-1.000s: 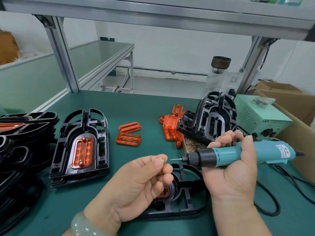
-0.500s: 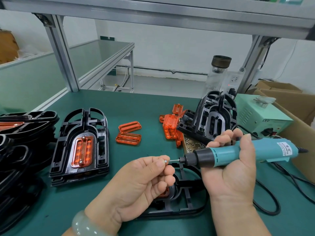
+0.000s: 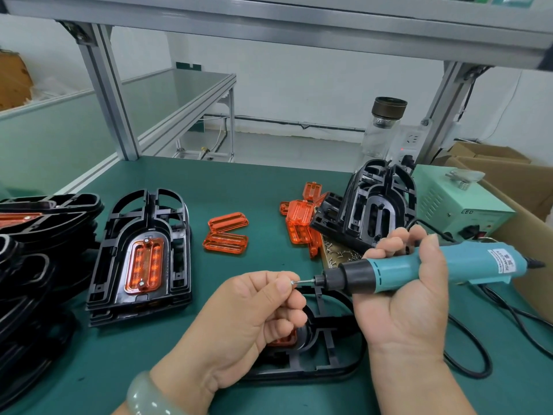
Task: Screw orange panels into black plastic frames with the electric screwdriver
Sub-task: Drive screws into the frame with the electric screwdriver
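While a stack of black frames (image 3: 143, 253) is lying finished on the left of the green bench mat (image 3: 239, 181), its top one showing a fitted orange panel (image 3: 146, 262) with a screw at each end, the job is looking only partly done. More frames with orange inside are piling up at the far left edge (image 3: 36, 235). Empty frames (image 3: 371, 205) are leaning together at the back right, and loose orange panels (image 3: 227, 232) are lying on the mat between the two groups, so several assemblies are waiting. The frame in work (image 3: 329, 363) is lying flat under both hands, with its own panel (image 3: 282, 339) peeking out below the left fingers. Whether any screw is already sitting in it I cannot tell, since the hands are covering it.

The left hand (image 3: 254, 313) is hovering above that frame, pinching a small screw (image 3: 293, 282) between thumb and forefinger, the other fingers curling in. It is presenting the screw to the bit tip (image 3: 305, 281). The right hand (image 3: 413, 298), palm facing the camera, is wrapping round the teal electric screwdriver (image 3: 389, 274), holding it roughly level with the bit pointing left and the cord trailing off right. Judging by this, the screw is being loaded onto the bit, with driving yet to come.
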The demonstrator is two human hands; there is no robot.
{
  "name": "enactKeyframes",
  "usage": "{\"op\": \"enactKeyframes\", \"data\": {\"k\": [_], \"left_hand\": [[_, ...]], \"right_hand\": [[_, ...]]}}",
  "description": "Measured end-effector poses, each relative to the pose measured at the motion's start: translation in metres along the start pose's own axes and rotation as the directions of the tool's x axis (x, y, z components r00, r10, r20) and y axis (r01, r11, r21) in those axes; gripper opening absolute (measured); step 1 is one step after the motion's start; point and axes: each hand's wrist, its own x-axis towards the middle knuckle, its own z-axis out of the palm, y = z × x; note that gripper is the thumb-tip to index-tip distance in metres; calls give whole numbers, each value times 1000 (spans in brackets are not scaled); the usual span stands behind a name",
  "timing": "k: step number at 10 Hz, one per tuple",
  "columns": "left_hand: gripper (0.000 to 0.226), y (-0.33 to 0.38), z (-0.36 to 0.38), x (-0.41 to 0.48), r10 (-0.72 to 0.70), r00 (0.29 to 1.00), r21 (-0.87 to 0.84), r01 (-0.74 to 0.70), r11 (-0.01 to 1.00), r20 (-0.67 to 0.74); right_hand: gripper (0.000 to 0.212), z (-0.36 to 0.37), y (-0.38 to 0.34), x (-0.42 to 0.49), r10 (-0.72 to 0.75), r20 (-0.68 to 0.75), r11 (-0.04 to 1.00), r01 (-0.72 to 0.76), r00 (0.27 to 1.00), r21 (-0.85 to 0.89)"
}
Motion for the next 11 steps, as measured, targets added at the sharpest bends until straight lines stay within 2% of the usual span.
{"op": "enactKeyframes", "data": {"k": [3, 6, 7, 8, 11], "left_hand": [[12, -1, 1, 0, 77, 997, 92, -76, 993, -4], [19, -3, 1, 1, 214, 974, 295, -186, 937, -67], [22, -3, 1, 1, 195, 978, 284, -166, 944, -75], [12, -1, 3, -1, 175, 982, 262, -151, 953, -69], [18, 3, -4, 0, 190, 978, 327, -154, 932, -82]], "right_hand": [[15, 0, 0, 0, -11, -6, 1000, 11, 1000, -3], [7, -1, 2, -1, -29, -17, 999, 29, 999, -32], [8, -2, 3, -1, -33, -6, 999, 33, 999, -37], [7, -2, 3, -1, -33, -2, 999, 33, 999, -43], [16, -2, 5, -2, -16, 20, 998, 17, 1000, -66]]}}
